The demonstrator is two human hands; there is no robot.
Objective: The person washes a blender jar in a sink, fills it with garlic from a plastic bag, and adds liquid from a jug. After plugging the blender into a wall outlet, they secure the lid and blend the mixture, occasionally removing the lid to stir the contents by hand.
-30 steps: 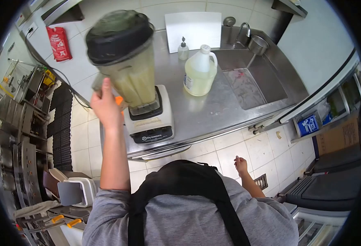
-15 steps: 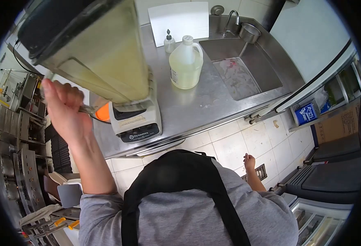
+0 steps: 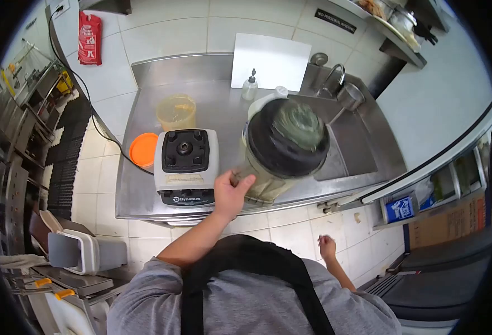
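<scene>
My left hand (image 3: 233, 192) is closed round the handle of a large blender jar (image 3: 268, 181) with a black lid and pale yellow contents. The jar is held off its base, over the front edge of the steel counter to the right. Left of it stands the Dynamex blender base (image 3: 185, 162), its top coupling bare. My right hand (image 3: 327, 245) hangs low at my side over the floor, fingers curled, touching no visible object. Behind the base is a translucent yellowish tub (image 3: 176, 113), and an orange lid (image 3: 144, 149) lies beside it.
On the steel counter (image 3: 212, 95) are a pump bottle (image 3: 250, 88) and a large jug (image 3: 260, 106), partly behind the jar. A sink (image 3: 357, 151) with a faucet (image 3: 335, 78) and a pot (image 3: 350, 96) is at right. A black cord runs down the left.
The jar has come off its base and moved right in my left hand. With the view shifted, the tub, orange lid and more wall now show. My right hand still hangs low.
</scene>
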